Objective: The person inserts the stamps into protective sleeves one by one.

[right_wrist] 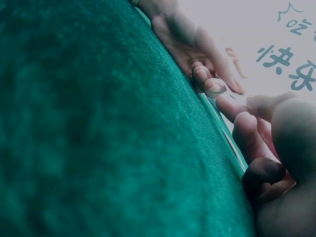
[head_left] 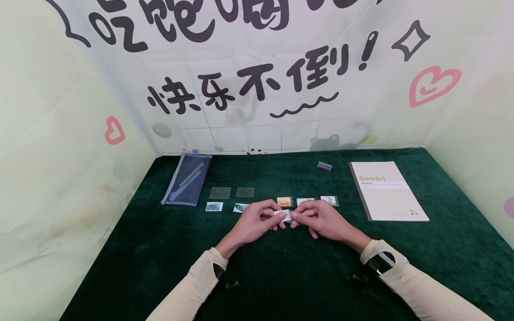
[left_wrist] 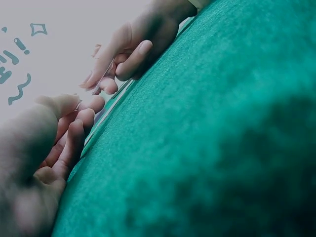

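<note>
Head view, left hand (head_left: 258, 217), right hand (head_left: 322, 218) pinching card (head_left: 283, 216) edges

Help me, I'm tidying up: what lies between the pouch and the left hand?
In the head view, two small cards lie in a row between the pouch and the left hand, with two clear sheets just behind them.

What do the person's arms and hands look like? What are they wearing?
The sleeves are long and cream, down to the wrists. The left hand and right hand wear no gloves. A black gadget with a shiny face shows at the right cuff, and something dark at the left cuff.
</note>
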Motion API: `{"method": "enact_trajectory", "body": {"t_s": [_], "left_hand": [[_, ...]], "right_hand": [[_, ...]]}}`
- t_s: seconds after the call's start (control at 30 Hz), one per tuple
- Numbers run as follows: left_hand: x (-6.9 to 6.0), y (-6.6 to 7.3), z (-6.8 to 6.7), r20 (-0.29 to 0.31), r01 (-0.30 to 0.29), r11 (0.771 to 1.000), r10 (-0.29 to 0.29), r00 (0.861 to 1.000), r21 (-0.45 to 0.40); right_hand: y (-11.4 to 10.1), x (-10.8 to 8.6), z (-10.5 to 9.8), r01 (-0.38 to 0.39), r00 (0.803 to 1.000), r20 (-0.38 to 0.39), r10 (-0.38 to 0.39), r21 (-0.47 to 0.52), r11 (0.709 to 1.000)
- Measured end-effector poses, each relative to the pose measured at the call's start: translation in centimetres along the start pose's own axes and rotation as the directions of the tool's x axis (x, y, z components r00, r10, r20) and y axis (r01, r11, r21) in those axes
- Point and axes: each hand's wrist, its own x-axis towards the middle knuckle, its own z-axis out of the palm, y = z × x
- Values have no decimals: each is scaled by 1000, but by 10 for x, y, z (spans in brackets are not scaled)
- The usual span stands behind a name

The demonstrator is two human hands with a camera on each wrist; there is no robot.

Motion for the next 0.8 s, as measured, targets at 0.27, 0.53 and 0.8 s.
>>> {"method": "enact_trajectory", "body": {"t_s": [0.27, 0.53, 0.8], "left_hand": [[0, 0, 1, 0, 1, 1000, -1, 1000, -4], [0, -1, 1, -3, 4, 1000, -4, 1000, -20], [0, -1, 1, -7, 2, 1000, -2, 1000, -20]], "right_hand": [[2, 0, 1, 17, 1000, -11, -17, 35, 999], [3, 1, 2, 42, 999, -12, -41, 67, 997], [3, 1, 1, 51, 999, -8, -50, 74, 996]]}}
